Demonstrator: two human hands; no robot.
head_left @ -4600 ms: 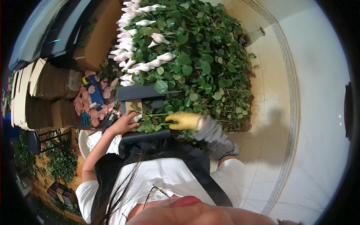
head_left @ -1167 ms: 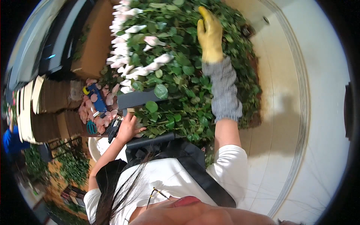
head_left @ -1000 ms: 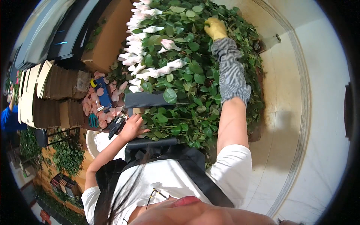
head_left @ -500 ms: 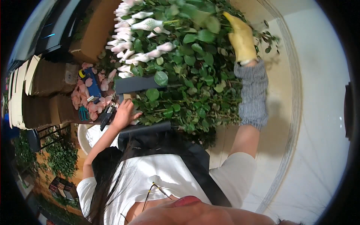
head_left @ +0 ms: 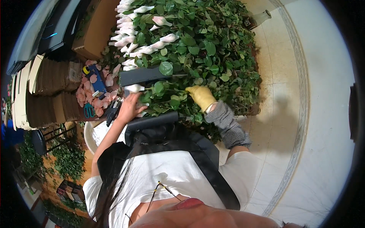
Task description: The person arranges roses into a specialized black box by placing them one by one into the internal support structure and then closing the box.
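A rose in a white net sleeve (head_left: 134, 88) lies with its head at the left and its leafy stem running right, between a dark grey panel (head_left: 142, 76) and a black padded edge (head_left: 154, 121). My right hand (head_left: 202, 98), in a yellow glove with a striped sleeve above it, is closed round that rose's stem among the leaves. My bare left hand (head_left: 129, 108) rests just below the netted head, fingers stretched toward it and thumb apart. Beside the thumb, another white netted head (head_left: 142, 105) shows partly. Beyond the panel lies a big pile of netted roses (head_left: 169, 38).
On the left are pink petals (head_left: 85, 93), teal scissors (head_left: 89, 110), a black-handled tool (head_left: 113, 113), a blue box (head_left: 97, 81) and stacked cardboard (head_left: 49, 91). A white bucket (head_left: 89, 138) stands below. A glass bottle (head_left: 260, 18) is at the far right.
My right hand has come from the far right of the pile down and left to beside the panel. A netted rose now lies there above my left hand, which has barely moved.
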